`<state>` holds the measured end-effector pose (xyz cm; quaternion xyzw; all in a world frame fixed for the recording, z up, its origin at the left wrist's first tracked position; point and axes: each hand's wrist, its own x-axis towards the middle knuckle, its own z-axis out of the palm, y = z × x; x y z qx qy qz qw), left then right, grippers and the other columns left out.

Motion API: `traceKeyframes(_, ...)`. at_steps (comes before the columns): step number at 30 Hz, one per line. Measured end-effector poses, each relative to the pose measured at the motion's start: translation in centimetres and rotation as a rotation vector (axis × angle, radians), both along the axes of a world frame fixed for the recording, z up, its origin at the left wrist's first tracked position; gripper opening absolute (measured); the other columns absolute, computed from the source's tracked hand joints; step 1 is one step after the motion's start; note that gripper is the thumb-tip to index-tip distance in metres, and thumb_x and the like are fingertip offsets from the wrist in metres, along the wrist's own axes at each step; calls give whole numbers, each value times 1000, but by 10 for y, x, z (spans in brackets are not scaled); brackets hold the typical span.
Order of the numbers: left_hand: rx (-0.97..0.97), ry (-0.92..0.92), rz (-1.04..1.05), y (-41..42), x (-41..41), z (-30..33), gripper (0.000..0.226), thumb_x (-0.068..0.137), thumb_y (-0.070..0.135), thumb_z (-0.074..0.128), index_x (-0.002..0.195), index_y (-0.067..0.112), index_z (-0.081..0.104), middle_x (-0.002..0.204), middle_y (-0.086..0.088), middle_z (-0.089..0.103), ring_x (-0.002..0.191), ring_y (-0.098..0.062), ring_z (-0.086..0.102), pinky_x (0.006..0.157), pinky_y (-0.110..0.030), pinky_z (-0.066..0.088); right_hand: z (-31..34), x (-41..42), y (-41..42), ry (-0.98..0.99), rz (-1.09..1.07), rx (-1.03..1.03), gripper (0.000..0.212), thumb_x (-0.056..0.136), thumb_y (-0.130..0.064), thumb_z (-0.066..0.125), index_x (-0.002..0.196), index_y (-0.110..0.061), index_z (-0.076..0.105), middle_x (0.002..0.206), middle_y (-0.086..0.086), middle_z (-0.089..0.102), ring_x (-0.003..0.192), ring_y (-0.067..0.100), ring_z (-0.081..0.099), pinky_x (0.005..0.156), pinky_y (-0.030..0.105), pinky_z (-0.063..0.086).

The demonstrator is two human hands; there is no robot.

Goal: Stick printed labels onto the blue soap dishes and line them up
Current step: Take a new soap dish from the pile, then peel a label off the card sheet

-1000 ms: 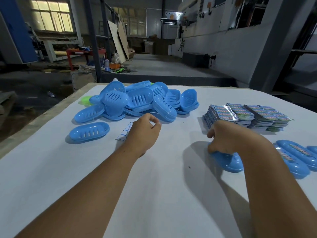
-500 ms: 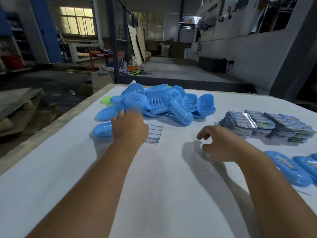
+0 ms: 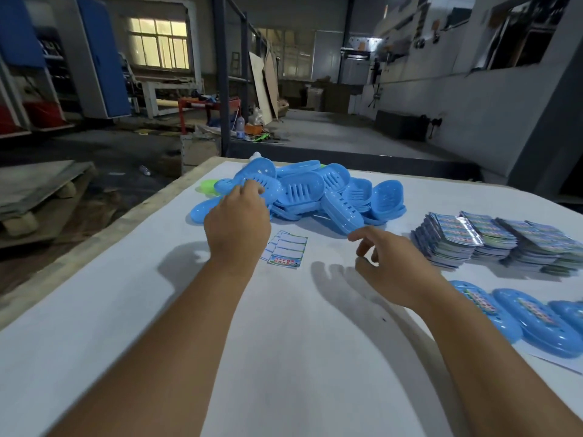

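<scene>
Dim workshop behind; white-covered bench (image 3: 284, 357) carried everything. Head view: left hand (image 3: 237, 227) reached into the pile of blue soap dishes (image 3: 303, 192) at the far edge, fingertips on a slotted dish (image 3: 257, 184); whether it was gripped, cannot tell. Right hand (image 3: 389, 266) hovered empty, fingers loosely spread, near the partly used label sheet (image 3: 285, 252) lying just beside the pile. Label stacks (image 3: 492, 241) sat far right; labelled dishes (image 3: 517, 313) lined up at the right edge. Judged step: fetching the next bare dish. Next move likely needs a firm grip, then a peeled label.
</scene>
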<state>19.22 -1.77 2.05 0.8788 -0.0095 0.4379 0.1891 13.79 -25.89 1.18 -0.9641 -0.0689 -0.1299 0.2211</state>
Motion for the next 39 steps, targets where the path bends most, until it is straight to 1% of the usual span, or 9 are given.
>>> traceKeyframes(3,-327,-164,-328,-10,1,0,11,97,19,60,106,15,65,93,5,68,80,-14,64,72,-33,54,-3,1,7,-151,33,132,27,92,-31,64,116,-43,58,95,-25,59,87,-3,54,68,16,39)
traceKeyframes(7,-796,60,-588,-29,3,-3,6,96,19,64,100,23,67,88,12,67,79,-9,68,72,-25,58,-9,4,13,-174,70,248,48,84,-55,68,128,-40,55,113,-27,57,98,-14,51,73,10,39)
traceKeyframes(11,-1125,304,-739,-45,2,-10,7,96,16,65,93,22,67,81,1,74,64,-7,70,59,-20,56,-11,3,17,-117,93,285,73,69,-77,65,133,-45,49,129,-25,54,107,-5,56,87,21,48)
traceKeyframes(15,-1269,480,-817,-55,1,-14,8,97,11,63,100,19,63,89,-7,73,63,-10,72,59,-23,56,-14,7,14,-126,28,316,58,72,-66,75,122,-42,57,115,-22,61,94,-4,61,79,17,49)
traceKeyframes(20,-684,492,-686,-49,-1,-23,8,96,26,60,104,26,60,89,3,70,67,-14,71,58,-25,55,-10,10,4,-4,-17,367,45,74,-39,86,112,-38,62,106,-11,68,88,11,66,81,30,56)
traceKeyframes(24,23,435,-324,-37,1,-30,13,94,43,54,99,33,61,90,11,68,82,-16,61,68,-31,43,-10,9,-5,86,-69,203,30,76,-27,76,100,-39,62,104,-6,65,76,2,59,63,17,43)
traceKeyframes(27,126,451,-142,-25,5,-27,22,93,47,54,102,29,64,102,4,68,87,-19,58,69,-31,40,-10,8,-8,156,-82,187,24,76,-28,73,95,-37,62,95,-8,64,53,2,57,48,15,39)
traceKeyframes(32,193,599,-11,-17,5,-24,57,77,74,62,110,28,62,109,2,66,101,-22,62,72,-32,44,-11,8,-9,160,-72,144,24,79,-33,73,100,-38,61,99,-11,62,73,-1,54,56,15,35)
traceKeyframes(39,-35,637,-82,-18,9,-27,61,74,56,78,123,25,58,116,0,67,107,-24,62,75,-31,43,-10,7,-7,157,-66,97,23,83,-37,70,103,-38,60,99,-13,55,75,-5,50,57,12,32)
